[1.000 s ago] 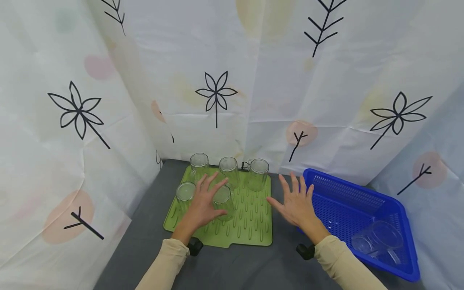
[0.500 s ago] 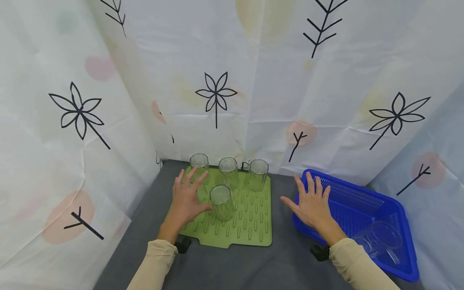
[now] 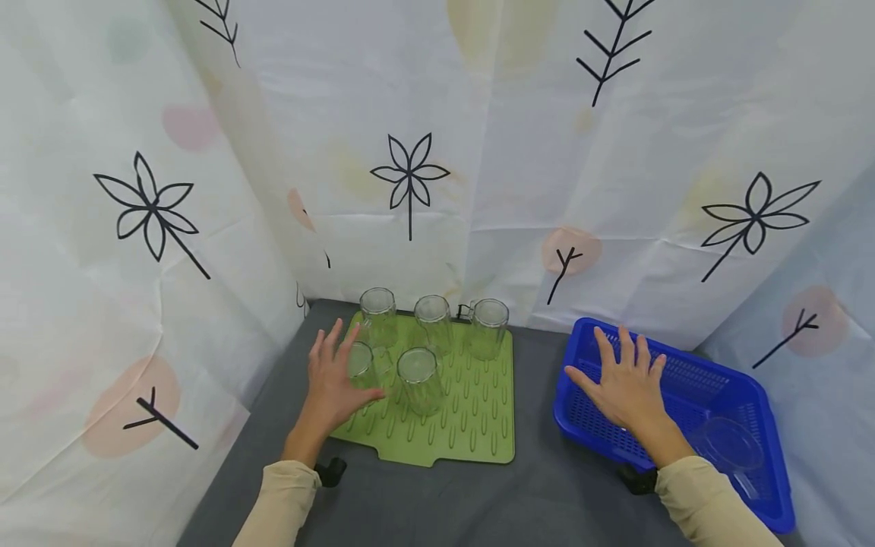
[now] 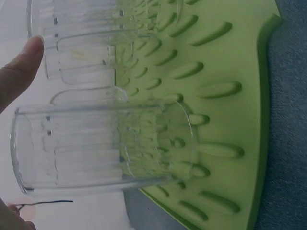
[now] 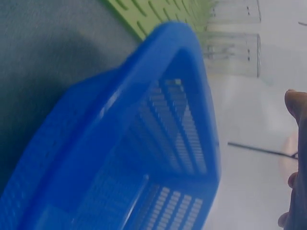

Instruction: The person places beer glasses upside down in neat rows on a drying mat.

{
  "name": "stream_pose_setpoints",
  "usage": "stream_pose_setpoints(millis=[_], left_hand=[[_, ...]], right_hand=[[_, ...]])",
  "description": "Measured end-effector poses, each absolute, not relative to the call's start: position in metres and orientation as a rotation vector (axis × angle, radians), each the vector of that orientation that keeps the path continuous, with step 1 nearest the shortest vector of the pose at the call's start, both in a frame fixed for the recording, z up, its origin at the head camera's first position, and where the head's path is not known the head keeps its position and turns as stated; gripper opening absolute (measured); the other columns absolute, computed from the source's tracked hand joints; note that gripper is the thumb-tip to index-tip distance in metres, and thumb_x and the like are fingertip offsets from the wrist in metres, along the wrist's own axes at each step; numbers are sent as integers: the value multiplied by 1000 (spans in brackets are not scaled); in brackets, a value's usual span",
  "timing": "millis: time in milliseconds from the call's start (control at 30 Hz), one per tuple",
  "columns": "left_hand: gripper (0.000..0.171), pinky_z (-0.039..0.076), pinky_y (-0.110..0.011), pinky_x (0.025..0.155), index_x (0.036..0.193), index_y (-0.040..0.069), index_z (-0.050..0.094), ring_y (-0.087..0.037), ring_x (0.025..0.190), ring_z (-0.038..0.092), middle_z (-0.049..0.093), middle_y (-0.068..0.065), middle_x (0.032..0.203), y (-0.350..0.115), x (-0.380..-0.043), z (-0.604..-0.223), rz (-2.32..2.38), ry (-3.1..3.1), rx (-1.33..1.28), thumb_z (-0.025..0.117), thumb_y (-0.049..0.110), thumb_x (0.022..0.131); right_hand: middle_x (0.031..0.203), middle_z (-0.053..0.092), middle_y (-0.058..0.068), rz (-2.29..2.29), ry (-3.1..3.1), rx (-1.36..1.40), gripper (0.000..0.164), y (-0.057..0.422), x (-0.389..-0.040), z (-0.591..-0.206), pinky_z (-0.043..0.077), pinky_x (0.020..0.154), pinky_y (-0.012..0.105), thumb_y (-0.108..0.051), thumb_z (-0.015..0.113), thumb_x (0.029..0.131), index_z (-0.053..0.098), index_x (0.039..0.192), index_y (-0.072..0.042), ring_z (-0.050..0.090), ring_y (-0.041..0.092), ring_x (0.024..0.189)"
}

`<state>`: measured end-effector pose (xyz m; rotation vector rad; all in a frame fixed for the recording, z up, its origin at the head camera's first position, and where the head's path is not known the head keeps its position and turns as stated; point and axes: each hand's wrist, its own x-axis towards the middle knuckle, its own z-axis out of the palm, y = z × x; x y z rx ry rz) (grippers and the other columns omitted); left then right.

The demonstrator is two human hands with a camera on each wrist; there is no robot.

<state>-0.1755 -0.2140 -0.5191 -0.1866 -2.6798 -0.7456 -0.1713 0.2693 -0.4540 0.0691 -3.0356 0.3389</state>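
Observation:
In the head view my left hand [image 3: 333, 384] is spread, fingers apart, over the left edge of a green drying mat [image 3: 472, 410]. It partly hides the front-left glass mug [image 3: 361, 366], whose rim shows by the thumb. In the left wrist view a clear glass mug [image 4: 96, 148] stands upright on the mat, and the thumb [image 4: 26, 62] shows near another. To its right stands the front-middle mug [image 3: 420, 380]. My right hand [image 3: 627, 391], fingers spread and holding nothing, is above the near left side of a blue plastic basket [image 3: 567, 414].
A glass mug [image 3: 731, 444] lies inside the basket at the right. Along the mat's back edge stand three more glass mugs: left [image 3: 378, 317], middle [image 3: 434, 325] and right [image 3: 488, 328]. A patterned white curtain [image 3: 513, 175] borders the dark grey table [image 3: 478, 501].
My left hand has moved left, off the front-middle mug and past the front-left one. My right hand has moved right, from beside the mat to over the basket. The mugs have stayed put.

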Motion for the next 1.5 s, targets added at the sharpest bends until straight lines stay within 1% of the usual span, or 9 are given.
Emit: stream_pose_setpoints(millis=[133, 300, 500, 667, 833, 900, 1100, 1300, 1500], left_hand=[[140, 21, -74, 116, 165, 31, 15, -50, 155, 9, 12, -12, 172, -222, -175, -527, -806, -2645, -166, 101, 42, 56], [142, 22, -74, 115, 166, 30, 10, -52, 154, 13, 13, -15, 171, -231, -173, -535, -823, -2667, -117, 100, 44, 57], [143, 21, -75, 115, 167, 26, 5, -52, 152, 13, 13, -20, 170, -237, -172, -542, -888, -2721, -69, 99, 41, 60], [143, 17, -74, 116, 167, 23, 0, -52, 153, 11, 11, -20, 171, -240, -173, -548, -983, -2769, -21, 98, 40, 64], [142, 11, -70, 120, 166, 17, 0, -51, 153, 13, 15, -24, 169, -245, -176, -560, -1055, -2792, -6, 97, 37, 66], [141, 11, -70, 121, 166, 17, -1, -51, 153, 15, 19, -26, 168, -248, -178, -568, -1059, -2820, 15, 97, 38, 67], [142, 17, -75, 118, 166, 22, -3, -56, 152, 14, 22, -26, 167, -252, -180, -593, -1076, -2928, 147, 95, 48, 67], [139, 16, -76, 118, 166, 15, 2, -54, 153, 10, 23, -25, 167, -251, -177, -602, -1113, -2965, 208, 94, 49, 68], [136, 13, -76, 118, 166, 14, 4, -53, 154, 7, 23, -24, 167, -251, -174, -603, -1091, -3002, 266, 92, 51, 70]], right_hand=[[164, 8, 37, 341, -3029, 29, 100, 288, -168, -450, 1, 108, 87, -74, 46, 95, 14, 164, -10, 7, 66, 146], [162, 6, 40, 341, -3030, -26, 100, 312, -165, -448, 1, 107, 88, -74, 44, 96, 14, 164, -7, 6, 68, 144], [160, 3, 43, 315, -3030, -57, 99, 335, -164, -445, 3, 105, 88, -73, 42, 98, 10, 164, -7, 3, 69, 143], [159, 3, 43, 308, -3032, -99, 100, 347, -158, -447, 4, 106, 88, -73, 41, 97, 7, 164, -7, 3, 70, 142], [157, 6, 45, 276, -3040, -123, 100, 360, -152, -448, 5, 104, 88, -72, 42, 98, 6, 164, -6, 4, 71, 141], [156, 7, 46, 260, -3042, -128, 100, 366, -150, -447, 5, 104, 88, -72, 42, 98, 6, 164, -5, 4, 72, 141], [154, 7, 47, 256, -3048, -153, 100, 383, -146, -448, 7, 101, 89, -72, 43, 98, 9, 162, -4, 5, 73, 139], [152, 5, 49, 274, -3085, -213, 101, 398, -141, -451, 8, 97, 89, -72, 41, 98, 8, 161, 0, 4, 75, 136], [149, 3, 52, 310, -3122, -270, 104, 408, -136, -457, 8, 97, 90, -73, 39, 98, 6, 160, 4, 2, 77, 135]])
